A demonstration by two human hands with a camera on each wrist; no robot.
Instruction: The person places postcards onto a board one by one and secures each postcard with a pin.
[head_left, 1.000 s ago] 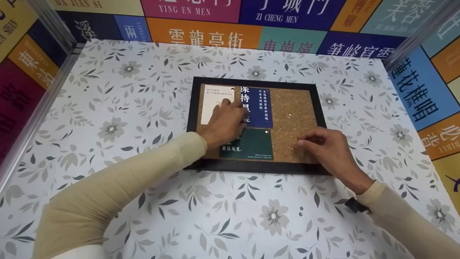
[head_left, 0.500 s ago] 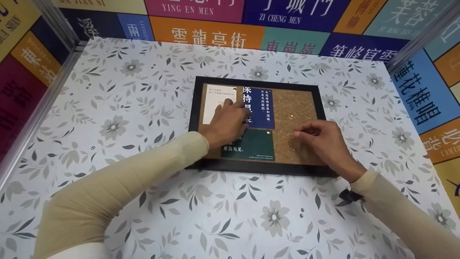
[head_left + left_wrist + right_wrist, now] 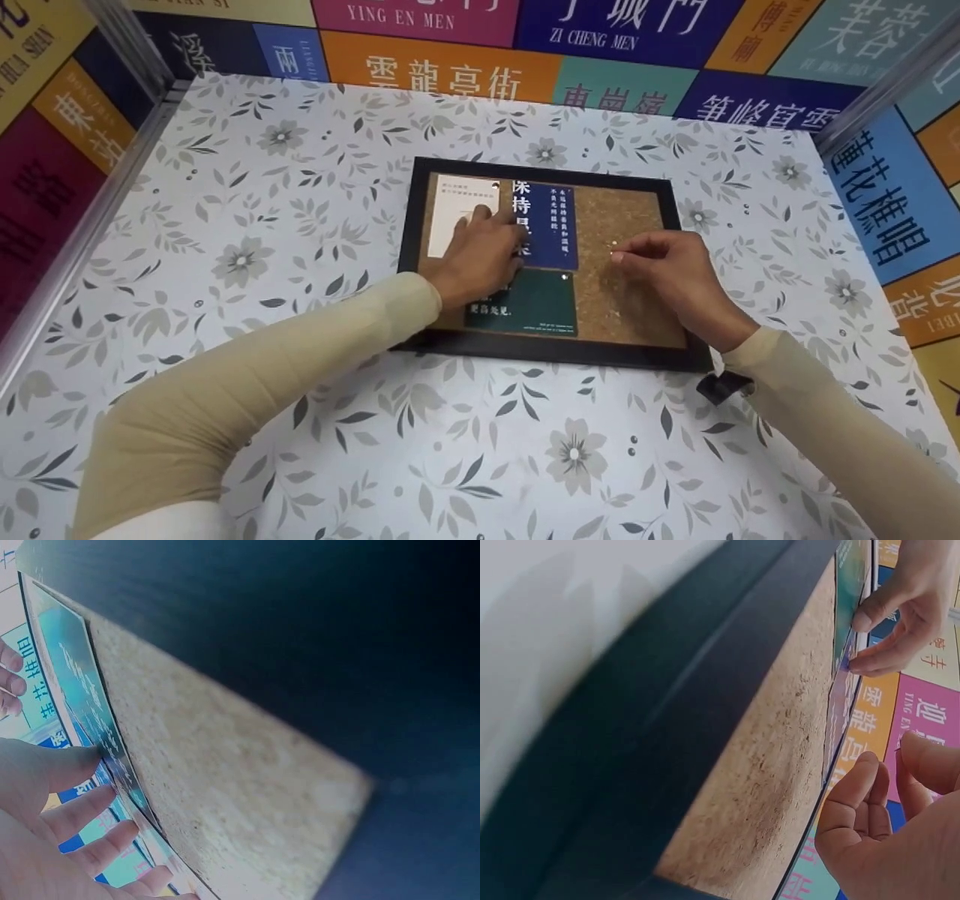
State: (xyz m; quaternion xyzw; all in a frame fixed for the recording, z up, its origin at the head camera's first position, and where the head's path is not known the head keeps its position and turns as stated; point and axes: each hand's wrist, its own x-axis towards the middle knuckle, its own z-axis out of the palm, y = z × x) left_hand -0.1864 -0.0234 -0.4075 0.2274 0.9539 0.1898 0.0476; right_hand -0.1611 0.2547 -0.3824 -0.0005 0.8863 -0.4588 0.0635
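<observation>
In the head view a black-framed cork board [image 3: 555, 357] lies on the table. It bears a white card [image 3: 452, 202] top left, a blue card [image 3: 551, 232] beside it and a green card [image 3: 540, 300] below. My left hand [image 3: 480, 259] rests with spread, slightly bent fingers across the cards, covering parts of all three. My right hand [image 3: 671, 277] is over the cork's right part, thumb and forefinger pinching a tiny pin, whose thin tip shows in the right wrist view. Another shiny pin [image 3: 614, 242] is just beyond the fingertips. Small pins mark the white and green cards' top right corners.
The table [image 3: 337, 450] has a leaf-and-flower cover. Behind it and at both sides stand panels [image 3: 442, 71] with coloured blocks and large characters, joined by metal posts. A black strap [image 3: 724, 386] is at the right sleeve's cuff.
My right hand has moved away from me over the cork, its fingertips now close to the shiny pin. My left hand stays on the cards. The head view has shifted slightly.
</observation>
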